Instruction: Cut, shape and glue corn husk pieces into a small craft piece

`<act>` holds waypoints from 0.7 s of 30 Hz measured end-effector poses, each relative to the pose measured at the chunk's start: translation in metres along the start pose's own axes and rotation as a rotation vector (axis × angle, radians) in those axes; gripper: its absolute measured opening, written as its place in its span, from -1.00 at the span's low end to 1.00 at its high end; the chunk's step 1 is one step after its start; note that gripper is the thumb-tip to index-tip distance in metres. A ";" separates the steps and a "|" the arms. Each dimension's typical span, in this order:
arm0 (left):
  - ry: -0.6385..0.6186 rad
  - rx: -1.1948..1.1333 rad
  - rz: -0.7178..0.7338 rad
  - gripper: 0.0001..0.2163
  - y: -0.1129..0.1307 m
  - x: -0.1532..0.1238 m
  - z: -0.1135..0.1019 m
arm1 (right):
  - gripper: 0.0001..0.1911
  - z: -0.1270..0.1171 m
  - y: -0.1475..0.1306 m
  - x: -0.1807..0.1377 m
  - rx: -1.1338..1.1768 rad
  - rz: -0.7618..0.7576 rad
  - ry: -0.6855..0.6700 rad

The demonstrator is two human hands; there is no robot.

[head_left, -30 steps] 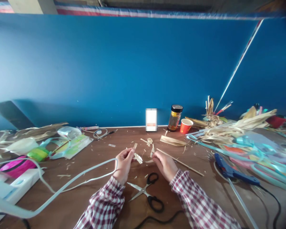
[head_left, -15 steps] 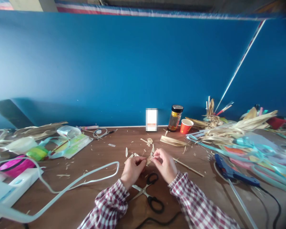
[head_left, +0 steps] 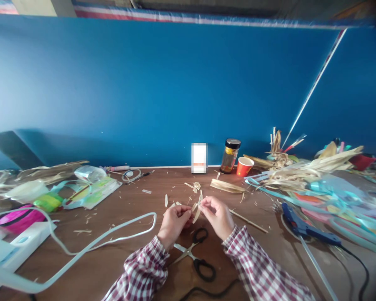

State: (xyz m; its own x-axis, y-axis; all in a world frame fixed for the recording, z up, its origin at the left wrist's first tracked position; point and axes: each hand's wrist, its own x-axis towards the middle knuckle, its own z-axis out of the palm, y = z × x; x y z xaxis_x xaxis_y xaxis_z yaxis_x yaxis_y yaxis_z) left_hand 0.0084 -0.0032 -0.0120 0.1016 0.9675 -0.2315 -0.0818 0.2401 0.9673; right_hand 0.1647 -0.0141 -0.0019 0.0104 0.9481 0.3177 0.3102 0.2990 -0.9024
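Over the middle of the brown table, my left hand and my right hand meet, both in checked sleeves. Each pinches a small pale piece of dried husk held between them, its strip hanging down from the fingertips. Black-handled scissors lie open on the table just below my hands. A thin wooden stick runs to the right of my right hand. Small husk cuttings are scattered beyond my fingers.
A blue glue gun and its cord lie at the right, beside a heap of dried husks and teal ribbon. A jar and a red cup stand by the blue wall. White tubing, a pink roll and packets fill the left.
My hands came together from being apart. The husk piece held by my left hand is now pinched by both, and its strip has turned to hang downward.
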 end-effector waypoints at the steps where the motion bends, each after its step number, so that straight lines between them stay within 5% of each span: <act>1: 0.007 0.008 0.000 -0.80 0.000 0.000 0.000 | -0.89 0.000 0.000 0.000 0.037 0.024 -0.021; 21: -0.100 0.002 -0.052 -0.77 0.006 -0.008 0.007 | -0.80 0.000 -0.001 0.002 0.056 0.043 -0.031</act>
State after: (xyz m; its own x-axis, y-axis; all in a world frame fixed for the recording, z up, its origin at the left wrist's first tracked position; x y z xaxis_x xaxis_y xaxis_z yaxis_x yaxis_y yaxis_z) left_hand 0.0145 -0.0104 -0.0031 0.2044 0.9409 -0.2699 -0.0719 0.2894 0.9545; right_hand 0.1650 -0.0126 -0.0006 -0.0066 0.9629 0.2698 0.2567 0.2624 -0.9302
